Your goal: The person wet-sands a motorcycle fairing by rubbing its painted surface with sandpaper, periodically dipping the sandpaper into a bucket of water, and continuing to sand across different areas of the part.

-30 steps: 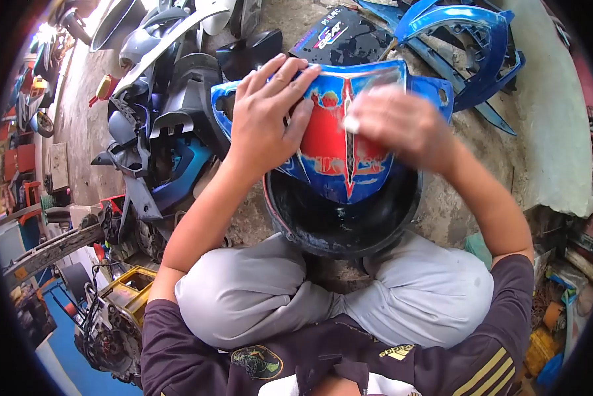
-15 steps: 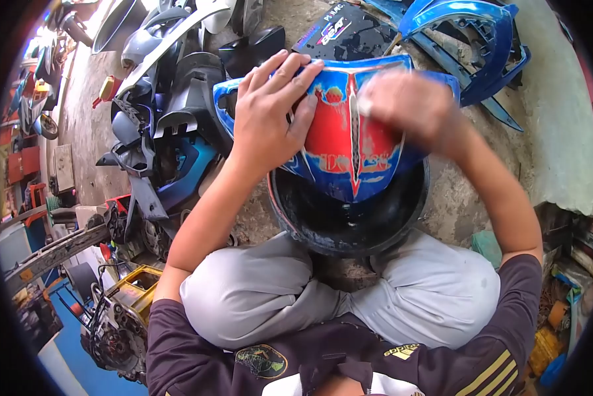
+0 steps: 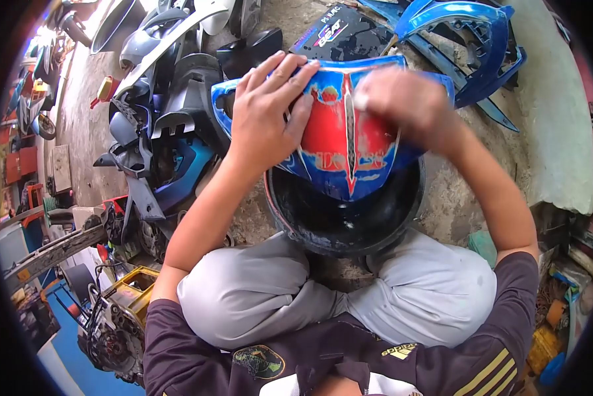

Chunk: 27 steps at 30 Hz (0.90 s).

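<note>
A blue and red motorcycle fairing panel [image 3: 326,129], its paint worn in patches, rests over a black basin [image 3: 346,234] between my crossed legs. My left hand [image 3: 268,112] grips the panel's left side, fingers laid over the upper part and thumb apart on the red area. On the right half of the panel is my right hand [image 3: 408,105], blurred by motion, its fingers curled and pressed to the surface beside the central groove. Something pale shows at those fingertips, too small and smeared to name.
Dark scooter body parts [image 3: 187,99] are heaped on the left. Beyond the panel lie a wet black panel [image 3: 339,33] marked BEAT and a blue fairing frame [image 3: 488,49]. An engine [image 3: 118,346] stands at lower left, and a greenish cloth [image 3: 482,247] lies by my right knee.
My right hand has shifted slightly on the panel and is still blurred. My left hand keeps its place on the panel. The whole view has moved a little.
</note>
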Tool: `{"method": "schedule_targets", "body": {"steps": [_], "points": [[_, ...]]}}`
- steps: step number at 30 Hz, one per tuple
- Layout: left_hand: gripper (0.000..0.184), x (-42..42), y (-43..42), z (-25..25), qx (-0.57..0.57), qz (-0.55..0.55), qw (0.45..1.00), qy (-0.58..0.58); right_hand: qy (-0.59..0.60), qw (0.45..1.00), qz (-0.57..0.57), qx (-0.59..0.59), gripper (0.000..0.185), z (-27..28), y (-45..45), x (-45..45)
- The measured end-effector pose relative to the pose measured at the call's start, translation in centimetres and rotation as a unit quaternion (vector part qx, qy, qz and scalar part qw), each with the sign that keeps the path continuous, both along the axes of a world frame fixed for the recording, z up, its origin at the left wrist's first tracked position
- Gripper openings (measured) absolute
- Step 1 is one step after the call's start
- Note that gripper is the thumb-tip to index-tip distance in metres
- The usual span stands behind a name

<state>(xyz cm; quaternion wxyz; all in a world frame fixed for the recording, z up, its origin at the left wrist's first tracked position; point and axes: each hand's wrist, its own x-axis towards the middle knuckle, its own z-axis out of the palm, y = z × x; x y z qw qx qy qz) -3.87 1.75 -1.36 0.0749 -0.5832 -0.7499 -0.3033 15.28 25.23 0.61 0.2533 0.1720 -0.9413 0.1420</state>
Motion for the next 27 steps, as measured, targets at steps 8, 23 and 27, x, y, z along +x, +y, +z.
{"method": "schedule_targets", "body": {"steps": [8, 23, 27], "points": [[0.046, -0.3, 0.2, -0.3, 0.002, -0.006, 1.000, 0.003, 0.048, 0.999, -0.019, 0.006, 0.024, -0.5, 1.3, -0.6], [0.047, 0.0, 0.0, -0.1, -0.005, -0.002, 1.000, 0.004, 0.043, 0.996, -0.069, 0.040, 0.020, -0.8, 2.4, -0.8], [0.047, 0.5, -0.7, -0.2, -0.006, -0.002, 1.000, 0.008, 0.017, 0.999, 0.034, 0.010, 0.023, 0.3, -3.2, -0.1]]}}
